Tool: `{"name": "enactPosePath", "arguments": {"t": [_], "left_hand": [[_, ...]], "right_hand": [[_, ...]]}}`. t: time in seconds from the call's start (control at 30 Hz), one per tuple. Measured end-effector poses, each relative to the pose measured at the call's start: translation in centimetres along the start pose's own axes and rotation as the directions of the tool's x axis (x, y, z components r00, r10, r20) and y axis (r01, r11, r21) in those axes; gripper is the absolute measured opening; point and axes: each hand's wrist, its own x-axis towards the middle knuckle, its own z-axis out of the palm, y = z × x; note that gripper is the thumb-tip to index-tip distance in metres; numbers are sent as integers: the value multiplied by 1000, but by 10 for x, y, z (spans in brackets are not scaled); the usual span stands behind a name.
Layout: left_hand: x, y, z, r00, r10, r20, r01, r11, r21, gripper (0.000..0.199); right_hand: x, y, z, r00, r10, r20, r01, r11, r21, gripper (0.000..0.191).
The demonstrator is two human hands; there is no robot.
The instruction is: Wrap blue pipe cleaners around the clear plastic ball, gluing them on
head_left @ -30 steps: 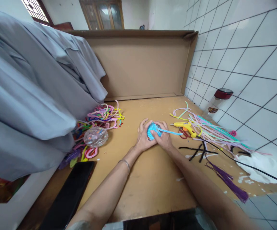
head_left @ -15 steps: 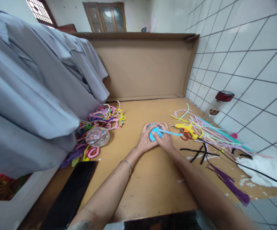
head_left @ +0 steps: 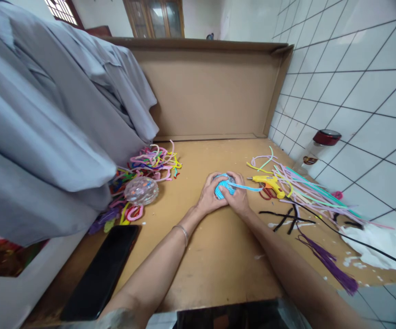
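A round object wrapped in blue strands [head_left: 222, 188] is held between both hands near the middle of the table. My left hand [head_left: 209, 195] curls round its left side, with fingers over the top. Around the right side is my right hand [head_left: 238, 196], its thumb pressed on the front of the wrapping. One loose blue strand [head_left: 248, 188] sticks out to the right, past my right hand, and reaches toward a yellow glue gun [head_left: 269, 184]. Part of the object's clear surface shows between the fingers.
Left: colourful pipe cleaners [head_left: 153, 161], a clear faceted bowl [head_left: 141, 191], a black phone [head_left: 104, 273], grey cloth [head_left: 47, 114]. Right: pastel strips [head_left: 309, 189], black strips [head_left: 289, 215], a purple tassel [head_left: 331, 262], a red-lidded jar [head_left: 316, 148], a black cable. Behind stands a cardboard wall [head_left: 211, 91].
The view has shifted slightly. Both hands still grip the wrapped object, and a little more of its blue front shows beside my right thumb.
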Motion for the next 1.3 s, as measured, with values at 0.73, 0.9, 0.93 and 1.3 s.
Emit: {"name": "enactPosePath", "arguments": {"t": [0.73,0.9,0.93,1.3], "left_hand": [[-1,4,-3,999,8,-41,-9,999,-31,54],[-1,5,-3,999,7,-34,-8,1000,-28,54],[0,6,-3,999,8,-32,-8,1000,-27,55],[0,6,-2,1000,-3,-7,2,1000,-17,58]], "right_hand": [[-2,0,2,990,136,43,-136,991,10,50],[1,-3,-3,987,119,107,-119,993,-5,48],[2,-4,-4,986,117,121,-117,993,-11,46],[4,-12,-5,990,119,80,-118,993,-24,30]]}}
